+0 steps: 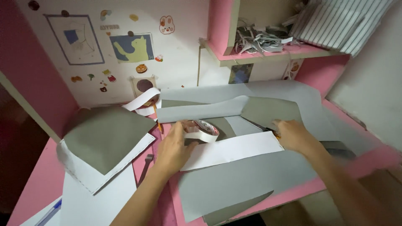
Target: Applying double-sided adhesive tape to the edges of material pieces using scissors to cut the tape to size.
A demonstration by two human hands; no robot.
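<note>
My left hand point(173, 148) grips a roll of white tape point(202, 129) at the middle of the pink desk, fingers curled round its near side. My right hand point(293, 136) rests on grey and white sheets to the right, closed on a thin dark tool with an orange bit point(268, 131) that pokes out to its left. A white paper strip point(234, 150) lies between both hands on a large grey sheet point(234, 180).
More grey card point(104, 136) on white paper lies at the left. A small dark brush-like tool point(146, 164) lies on the pink desk point(37, 188). The back wall carries stickers and pictures. A pink shelf point(268, 54) with paper scraps hangs at upper right.
</note>
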